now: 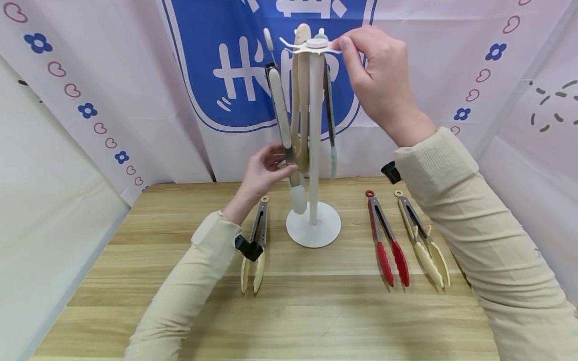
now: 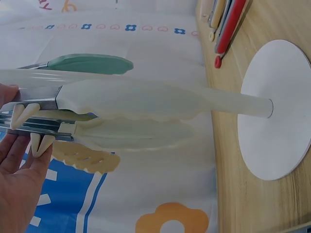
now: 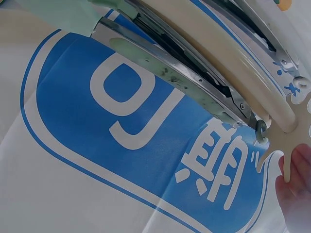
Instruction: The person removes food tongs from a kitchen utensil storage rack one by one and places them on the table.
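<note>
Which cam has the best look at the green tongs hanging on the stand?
Right wrist: the green tongs run large across it, handle side and loop plain, though the frame crops them. Head: most of their length, but small and narrow, beside the pole. Left wrist: only a green tip and a little metal.

Curtained, booth-like work area; the wider premises cannot be determined. White printed cloth (image 1: 167,135), bearing a blue emblem (image 1: 248,114), hearts (image 1: 56,69) and flowers (image 1: 38,43), hangs creased behind a wood-grain bench (image 1: 280,321); pale side panels (image 1: 537,165) flank it left and right.
</note>
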Action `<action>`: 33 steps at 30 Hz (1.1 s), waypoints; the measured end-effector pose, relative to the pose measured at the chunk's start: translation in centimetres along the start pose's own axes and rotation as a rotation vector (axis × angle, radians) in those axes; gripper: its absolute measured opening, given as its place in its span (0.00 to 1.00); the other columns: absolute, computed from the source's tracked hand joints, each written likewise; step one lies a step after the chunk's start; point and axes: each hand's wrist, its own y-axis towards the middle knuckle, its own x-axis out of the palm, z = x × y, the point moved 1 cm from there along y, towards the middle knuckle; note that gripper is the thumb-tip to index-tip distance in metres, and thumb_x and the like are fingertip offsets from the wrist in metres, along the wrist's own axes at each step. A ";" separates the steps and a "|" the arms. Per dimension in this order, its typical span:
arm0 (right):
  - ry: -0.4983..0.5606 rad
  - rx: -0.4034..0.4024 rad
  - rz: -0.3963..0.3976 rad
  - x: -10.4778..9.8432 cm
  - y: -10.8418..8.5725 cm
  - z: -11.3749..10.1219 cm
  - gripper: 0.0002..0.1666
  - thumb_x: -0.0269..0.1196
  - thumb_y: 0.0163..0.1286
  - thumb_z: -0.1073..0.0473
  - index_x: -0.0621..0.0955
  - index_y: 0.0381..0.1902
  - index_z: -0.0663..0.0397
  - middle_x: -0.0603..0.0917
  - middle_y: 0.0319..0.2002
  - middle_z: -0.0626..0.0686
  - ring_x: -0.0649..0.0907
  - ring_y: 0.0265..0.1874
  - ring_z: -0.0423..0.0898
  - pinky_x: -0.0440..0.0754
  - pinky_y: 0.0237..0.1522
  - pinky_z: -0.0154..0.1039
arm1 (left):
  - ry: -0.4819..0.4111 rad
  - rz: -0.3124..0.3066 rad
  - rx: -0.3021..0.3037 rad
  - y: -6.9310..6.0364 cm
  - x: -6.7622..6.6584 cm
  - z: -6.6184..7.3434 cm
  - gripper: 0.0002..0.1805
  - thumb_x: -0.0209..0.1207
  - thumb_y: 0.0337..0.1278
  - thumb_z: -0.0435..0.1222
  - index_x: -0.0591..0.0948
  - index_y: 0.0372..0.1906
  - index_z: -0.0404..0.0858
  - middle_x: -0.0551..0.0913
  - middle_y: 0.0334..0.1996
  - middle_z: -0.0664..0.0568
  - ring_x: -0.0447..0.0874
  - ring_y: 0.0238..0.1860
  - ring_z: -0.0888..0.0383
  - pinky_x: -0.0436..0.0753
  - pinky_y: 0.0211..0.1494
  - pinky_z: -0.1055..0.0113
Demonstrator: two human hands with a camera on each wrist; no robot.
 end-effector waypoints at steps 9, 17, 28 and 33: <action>0.005 0.032 -0.012 0.0 0.0 -0.1 0.19 0.47 0.72 0.59 0.82 0.37 0.66 0.83 0.36 0.59 0.77 0.36 0.48 0.73 0.40 0.36 | -0.016 0.027 0.004 -0.9 -1.5 0.1 0.26 0.62 0.43 0.20 0.69 0.52 0.24 0.77 0.46 0.35 0.77 0.43 0.60 0.76 0.53 0.65; 0.006 0.034 -0.008 -0.1 0.0 -0.3 0.19 0.47 0.71 0.59 0.82 0.36 0.66 0.83 0.35 0.58 0.78 0.36 0.48 0.73 0.40 0.35 | -0.017 0.047 0.007 -1.5 -2.9 0.3 0.25 0.63 0.43 0.22 0.70 0.50 0.27 0.79 0.45 0.39 0.78 0.42 0.60 0.76 0.51 0.68; 0.007 0.024 -0.004 -0.1 0.0 -0.2 0.19 0.47 0.71 0.59 0.82 0.37 0.66 0.83 0.36 0.59 0.78 0.38 0.48 0.73 0.41 0.36 | 0.131 0.133 -0.057 -2.2 -4.9 0.9 0.26 0.67 0.43 0.29 0.71 0.50 0.30 0.79 0.40 0.49 0.78 0.41 0.59 0.76 0.51 0.66; 0.001 0.029 -0.008 -0.1 0.0 -0.2 0.19 0.47 0.71 0.59 0.82 0.37 0.66 0.83 0.36 0.59 0.77 0.37 0.48 0.73 0.41 0.36 | 0.183 0.177 -0.094 -2.6 -5.8 1.4 0.28 0.68 0.42 0.33 0.71 0.51 0.31 0.79 0.41 0.47 0.78 0.41 0.60 0.76 0.52 0.65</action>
